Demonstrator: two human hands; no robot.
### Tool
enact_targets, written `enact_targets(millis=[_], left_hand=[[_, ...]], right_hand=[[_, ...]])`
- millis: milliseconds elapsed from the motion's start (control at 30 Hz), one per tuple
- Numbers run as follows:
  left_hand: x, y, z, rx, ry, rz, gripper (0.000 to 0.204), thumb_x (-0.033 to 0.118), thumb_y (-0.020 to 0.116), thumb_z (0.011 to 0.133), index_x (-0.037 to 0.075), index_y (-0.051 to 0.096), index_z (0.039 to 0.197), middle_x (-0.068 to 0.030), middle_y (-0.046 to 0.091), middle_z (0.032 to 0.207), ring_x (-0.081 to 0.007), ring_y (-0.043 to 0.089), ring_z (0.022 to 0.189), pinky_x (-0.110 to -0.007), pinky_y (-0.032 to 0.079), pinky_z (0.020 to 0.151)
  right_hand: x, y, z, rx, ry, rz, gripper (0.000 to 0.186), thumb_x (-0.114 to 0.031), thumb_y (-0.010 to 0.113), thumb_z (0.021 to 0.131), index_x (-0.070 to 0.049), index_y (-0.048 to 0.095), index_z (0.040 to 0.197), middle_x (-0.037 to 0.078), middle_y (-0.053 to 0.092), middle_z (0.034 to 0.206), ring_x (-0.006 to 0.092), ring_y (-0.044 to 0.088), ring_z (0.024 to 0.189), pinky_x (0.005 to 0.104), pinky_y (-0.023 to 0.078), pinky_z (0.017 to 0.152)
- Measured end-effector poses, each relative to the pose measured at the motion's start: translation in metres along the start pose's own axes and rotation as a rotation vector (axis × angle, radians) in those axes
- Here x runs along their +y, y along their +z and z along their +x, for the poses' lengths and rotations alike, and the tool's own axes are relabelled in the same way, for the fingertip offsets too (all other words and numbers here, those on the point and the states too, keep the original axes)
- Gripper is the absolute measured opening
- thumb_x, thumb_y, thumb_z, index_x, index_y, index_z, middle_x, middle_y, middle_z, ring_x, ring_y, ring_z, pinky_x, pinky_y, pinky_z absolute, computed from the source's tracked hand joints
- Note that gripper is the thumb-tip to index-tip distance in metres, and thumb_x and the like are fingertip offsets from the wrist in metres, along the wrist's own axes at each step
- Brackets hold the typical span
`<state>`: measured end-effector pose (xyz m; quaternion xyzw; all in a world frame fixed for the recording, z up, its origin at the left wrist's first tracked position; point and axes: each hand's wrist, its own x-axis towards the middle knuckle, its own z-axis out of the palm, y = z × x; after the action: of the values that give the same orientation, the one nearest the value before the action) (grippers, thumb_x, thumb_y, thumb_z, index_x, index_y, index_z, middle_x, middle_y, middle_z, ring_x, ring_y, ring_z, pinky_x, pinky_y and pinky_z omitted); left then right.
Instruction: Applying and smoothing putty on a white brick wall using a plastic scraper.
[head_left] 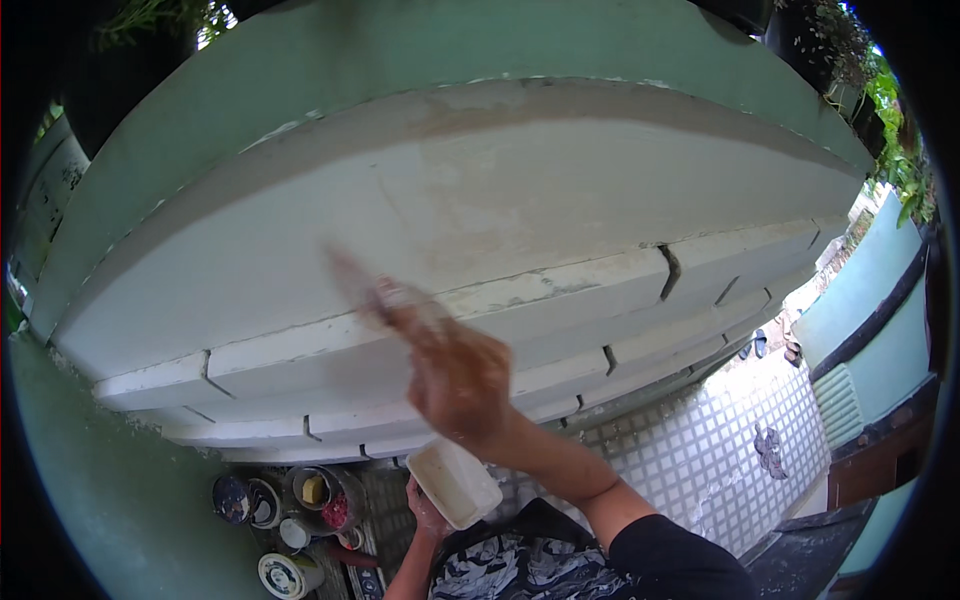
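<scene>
My right hand (460, 385) is raised in front of the white wall (300, 240), its fingers closed round a slim hand tool (352, 278). Motion smears the tool's brownish, tapering end, so its exact kind does not show. Lower down, close to my body, my left hand (427, 508) grips the side of a cream rectangular plastic tub (455, 485). A thin pale layer seems to lie inside the tub. Damp-looking beige patches (490, 200) mark the wall's upper middle.
White stepped ledges (560, 320) with dark notches run below the wall, under a green band (420, 50). At lower left stand a clear bucket (325, 500) with a sponge and a lidded pail (288, 576). Tiled floor (680, 460) holds sandals (768, 450) at right.
</scene>
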<state>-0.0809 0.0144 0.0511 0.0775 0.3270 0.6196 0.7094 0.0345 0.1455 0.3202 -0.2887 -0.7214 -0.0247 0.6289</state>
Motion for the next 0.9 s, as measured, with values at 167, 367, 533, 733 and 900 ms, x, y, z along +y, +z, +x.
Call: enact_targets(millis=[167,367,533,733,900], left_hand=[[0.014,-0.041,-0.011,0.028,0.038,-0.092,0.071,0.058,0.040,0.082,0.010,0.040,0.134,-0.0110,0.049,0.130,-0.0326,0.050,0.116,-0.047,0.040,0.098],[0.017,-0.087,-0.025,0.007,-0.050,-0.117,0.074,0.059,0.043,0.079,0.009,0.040,0.134,-0.0108,0.048,0.131,-0.0321,0.048,0.118,-0.047,0.038,0.101],[0.041,-0.064,-0.043,-0.030,-0.029,-0.161,0.076,0.059,0.041,0.080,0.010,0.037,0.137,-0.0124,0.047,0.134,-0.0336,0.048,0.119,-0.049,0.038,0.102],[0.078,-0.048,-0.030,-0.048,0.154,-0.191,0.063,0.053,0.033,0.089,0.012,0.038,0.137,-0.0090,0.048,0.132,-0.0273,0.049,0.120,-0.043,0.038,0.103],[0.093,-0.039,-0.014,-0.005,0.205,-0.160,0.064,0.056,0.035,0.090,0.010,0.039,0.136,-0.0082,0.051,0.128,-0.0250,0.053,0.113,-0.041,0.042,0.098]], right_hand=[[0.006,-0.037,0.048,0.592,0.093,-0.383,0.041,0.008,0.052,0.082,0.000,0.054,0.122,0.018,0.061,0.115,0.0297,0.063,0.099,0.0327,0.051,0.082],[-0.008,0.014,0.052,0.274,-0.022,-0.554,0.047,0.009,0.053,0.076,-0.006,0.059,0.119,0.014,0.064,0.111,0.0265,0.067,0.090,0.0354,0.054,0.071],[-0.058,0.035,0.017,0.049,-0.093,-0.037,0.041,0.008,0.051,0.074,0.000,0.058,0.113,0.016,0.065,0.107,0.0271,0.067,0.089,0.0337,0.055,0.072],[-0.100,0.023,-0.063,-0.055,0.469,0.238,0.023,-0.002,0.052,0.085,0.006,0.055,0.107,0.011,0.063,0.081,0.0123,0.056,0.071,0.0272,0.047,0.066],[-0.080,0.032,-0.151,-0.460,0.582,-0.099,0.030,-0.005,0.056,0.083,-0.001,0.055,0.113,0.020,0.064,0.091,0.0332,0.063,0.076,0.0360,0.049,0.068]])
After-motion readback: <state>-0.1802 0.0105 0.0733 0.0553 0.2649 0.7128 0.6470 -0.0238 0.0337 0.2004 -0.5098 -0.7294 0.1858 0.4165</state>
